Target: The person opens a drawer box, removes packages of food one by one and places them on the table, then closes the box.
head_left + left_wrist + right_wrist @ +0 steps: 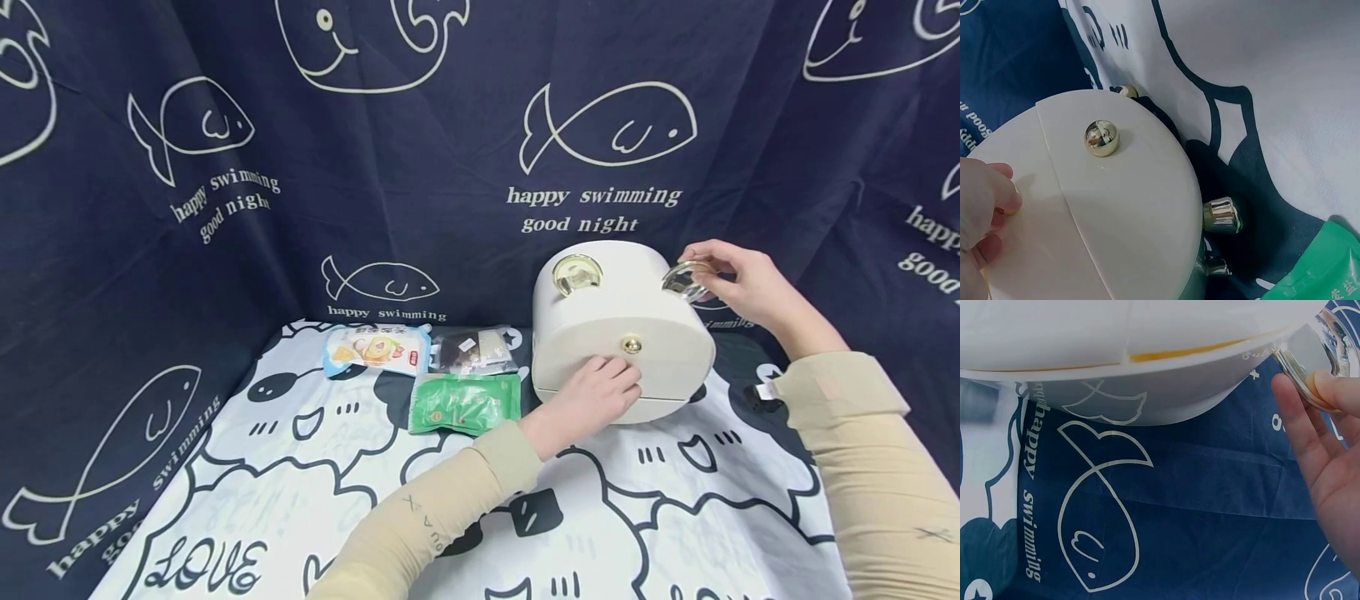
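A rounded white storage box [583, 346] with drawer-like front panels stands at the right on the patterned cloth. Two shiny gold-rimmed ear-shaped discs [577, 273] stick up from its top. My right hand [738, 279] pinches the right ear disc [1302, 369] between thumb and fingers. A round gold knob [1102, 138] sits on the upper front panel. My left hand [592, 396] is at the lower front; in the left wrist view its curled fingertips pinch a small, mostly hidden gold knob [1009, 211] on the lower panel.
Left of the box lie a blue-and-white food packet [378, 348], a clear packet with dark contents [472, 350] and a green packet [465, 404]. A dark blue fish-print curtain [465, 167] hangs behind. Short gold feet [1222, 215] show on the box.
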{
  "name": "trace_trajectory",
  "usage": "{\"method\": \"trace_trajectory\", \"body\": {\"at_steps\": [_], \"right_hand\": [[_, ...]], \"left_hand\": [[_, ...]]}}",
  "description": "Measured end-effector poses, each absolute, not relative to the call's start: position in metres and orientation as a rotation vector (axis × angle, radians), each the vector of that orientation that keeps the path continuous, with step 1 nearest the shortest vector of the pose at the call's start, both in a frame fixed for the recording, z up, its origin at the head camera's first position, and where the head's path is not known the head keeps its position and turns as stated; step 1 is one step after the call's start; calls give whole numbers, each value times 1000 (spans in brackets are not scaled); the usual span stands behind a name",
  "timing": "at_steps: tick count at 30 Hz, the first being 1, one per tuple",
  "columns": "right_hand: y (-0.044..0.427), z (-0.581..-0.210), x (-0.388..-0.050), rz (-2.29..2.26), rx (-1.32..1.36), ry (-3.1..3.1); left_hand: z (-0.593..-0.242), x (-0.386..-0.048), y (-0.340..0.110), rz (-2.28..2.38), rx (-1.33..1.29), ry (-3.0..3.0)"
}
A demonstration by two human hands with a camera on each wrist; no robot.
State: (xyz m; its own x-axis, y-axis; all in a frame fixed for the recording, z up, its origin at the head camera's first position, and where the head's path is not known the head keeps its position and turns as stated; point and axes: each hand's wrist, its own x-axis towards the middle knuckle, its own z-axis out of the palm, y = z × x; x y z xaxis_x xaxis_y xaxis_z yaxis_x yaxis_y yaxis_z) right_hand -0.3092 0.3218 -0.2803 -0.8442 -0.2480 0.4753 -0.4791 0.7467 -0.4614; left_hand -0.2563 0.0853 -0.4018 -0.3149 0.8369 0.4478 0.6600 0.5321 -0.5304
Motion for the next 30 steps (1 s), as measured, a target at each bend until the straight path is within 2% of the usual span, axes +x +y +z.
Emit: {"method": "trace_trajectory", "body": {"at_steps": [22,30], "right_hand": [[323,-281,-309,852,557,-2568],[322,-280,-310,840,578,-2554]], "left_hand": [[-419,-253,73,208,-1313,-2005],[-431,-250,72,295,-1325,-1973]]}}
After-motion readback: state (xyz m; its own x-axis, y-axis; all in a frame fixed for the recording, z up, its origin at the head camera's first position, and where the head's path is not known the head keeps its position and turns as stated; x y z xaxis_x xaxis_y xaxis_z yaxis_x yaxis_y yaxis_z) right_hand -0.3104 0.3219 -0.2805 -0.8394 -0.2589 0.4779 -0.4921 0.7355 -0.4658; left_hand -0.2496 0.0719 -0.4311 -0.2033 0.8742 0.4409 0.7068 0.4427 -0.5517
